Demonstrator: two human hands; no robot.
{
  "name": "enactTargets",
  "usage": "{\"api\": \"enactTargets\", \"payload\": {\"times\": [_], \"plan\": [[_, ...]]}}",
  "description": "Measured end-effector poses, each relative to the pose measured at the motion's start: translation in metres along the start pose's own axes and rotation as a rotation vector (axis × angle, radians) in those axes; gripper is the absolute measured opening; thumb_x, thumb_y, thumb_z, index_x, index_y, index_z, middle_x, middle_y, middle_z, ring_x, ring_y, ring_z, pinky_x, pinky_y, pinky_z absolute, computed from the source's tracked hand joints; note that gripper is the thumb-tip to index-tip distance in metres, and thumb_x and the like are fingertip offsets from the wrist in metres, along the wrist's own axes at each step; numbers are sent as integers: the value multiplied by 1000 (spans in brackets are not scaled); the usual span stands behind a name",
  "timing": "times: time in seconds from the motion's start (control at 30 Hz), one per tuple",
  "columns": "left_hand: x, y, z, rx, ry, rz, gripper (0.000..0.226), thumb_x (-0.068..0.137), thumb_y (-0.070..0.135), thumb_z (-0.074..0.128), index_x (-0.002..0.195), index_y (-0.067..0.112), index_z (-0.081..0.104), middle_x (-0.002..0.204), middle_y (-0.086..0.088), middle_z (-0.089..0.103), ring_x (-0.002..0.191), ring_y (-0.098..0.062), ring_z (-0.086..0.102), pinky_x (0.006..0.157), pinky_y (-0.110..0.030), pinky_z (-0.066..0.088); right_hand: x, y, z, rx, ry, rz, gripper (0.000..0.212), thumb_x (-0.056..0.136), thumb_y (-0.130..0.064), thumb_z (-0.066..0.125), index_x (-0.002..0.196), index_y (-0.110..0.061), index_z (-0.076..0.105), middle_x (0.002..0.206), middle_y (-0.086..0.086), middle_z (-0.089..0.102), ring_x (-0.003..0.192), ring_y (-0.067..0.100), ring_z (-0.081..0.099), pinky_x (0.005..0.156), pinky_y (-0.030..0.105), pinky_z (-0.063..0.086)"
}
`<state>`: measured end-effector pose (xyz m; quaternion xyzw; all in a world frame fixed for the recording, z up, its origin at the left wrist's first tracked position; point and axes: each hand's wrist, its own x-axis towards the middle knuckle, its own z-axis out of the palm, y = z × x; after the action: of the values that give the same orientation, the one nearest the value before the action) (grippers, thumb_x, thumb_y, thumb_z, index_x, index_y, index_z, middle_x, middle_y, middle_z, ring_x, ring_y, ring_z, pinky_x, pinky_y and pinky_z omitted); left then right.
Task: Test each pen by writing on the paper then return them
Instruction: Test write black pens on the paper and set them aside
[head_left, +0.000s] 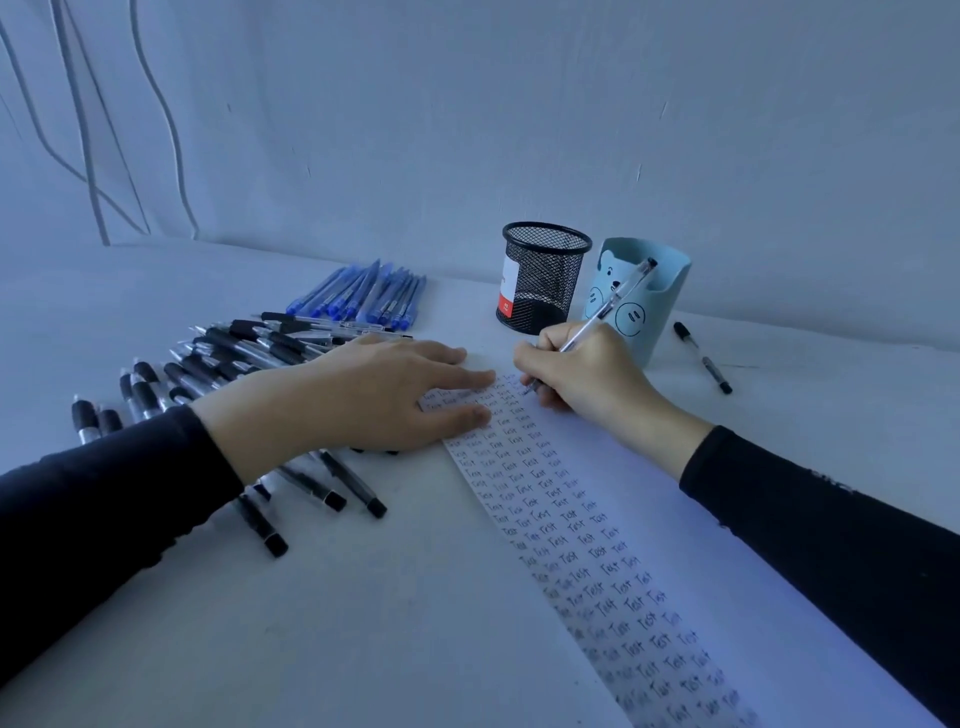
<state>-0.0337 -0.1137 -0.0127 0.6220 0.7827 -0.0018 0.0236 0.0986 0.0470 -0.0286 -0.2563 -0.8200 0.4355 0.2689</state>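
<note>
A white sheet of paper (670, 525) runs from the table's middle to the lower right, with several columns of the word "Test" down its left side. My right hand (587, 374) grips a clear pen (608, 306) with its tip on the paper's top edge. My left hand (384, 395) lies flat, fingers straight, pressing the paper's top left corner. Under and behind my left forearm lies a pile of black pens (218, 364). A bunch of blue pens (363, 296) lies further back.
A black mesh pen cup (543, 278) and a light blue bear-face holder (644, 299) stand behind my right hand. One black pen (702, 357) lies alone to their right. The wall is close behind, with cables at the far left.
</note>
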Motion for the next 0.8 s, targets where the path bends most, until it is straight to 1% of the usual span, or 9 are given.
{"api": "enactTargets", "payload": {"times": [0.13,0.3,0.43,0.5,0.63,0.7,0.77,0.8], "plan": [[0,0,1,6,-3,1,63,84,77,20,143,57,25,158,16,22,144,-6,23,117,-35,15,1,4,2,-24,-1,-56,41,82,-14,64,44,-15,48,55,11,63,51,16,55,50,23,43],[1,0,0,14,-12,2,65,82,77,18,143,57,24,158,16,21,145,-7,22,117,-36,15,1,5,1,-26,4,-81,46,82,-15,65,40,-17,48,43,0,55,60,23,62,51,24,46],[0,1,0,5,-16,-6,67,79,78,17,143,58,24,158,17,21,144,-6,22,117,-37,15,0,4,2,-39,-23,-103,40,82,-13,65,47,-6,48,42,-2,55,56,21,60,51,24,44],[1,0,0,7,-18,-8,67,80,78,16,143,58,24,158,17,21,144,-6,22,117,-38,15,0,3,1,-50,-11,-103,41,82,-12,65,46,-9,47,42,-2,55,55,20,59,50,22,43],[1,1,-1,11,-27,-5,69,78,79,15,143,58,23,158,17,20,145,-7,22,117,-38,16,0,3,0,-30,-9,-97,46,82,-13,64,40,-16,47,42,-2,55,60,23,62,50,22,44],[1,1,-1,10,-27,-4,69,78,79,14,143,58,23,158,17,21,144,-7,22,117,-39,16,0,3,1,-37,-16,-96,44,82,-12,64,42,-15,47,42,-1,55,57,21,60,49,22,44],[1,1,-1,6,-31,-5,68,79,79,15,143,58,22,158,17,20,144,-7,22,118,-40,16,0,1,1,-58,-20,-94,39,82,-11,64,46,-9,48,42,0,55,53,18,58,47,21,43],[1,1,-1,4,-31,-7,68,79,79,15,143,58,22,158,17,21,144,-7,22,118,-40,16,-1,1,1,-61,-18,-95,40,82,-11,64,46,-8,47,42,0,55,52,18,58,47,20,43]]}}
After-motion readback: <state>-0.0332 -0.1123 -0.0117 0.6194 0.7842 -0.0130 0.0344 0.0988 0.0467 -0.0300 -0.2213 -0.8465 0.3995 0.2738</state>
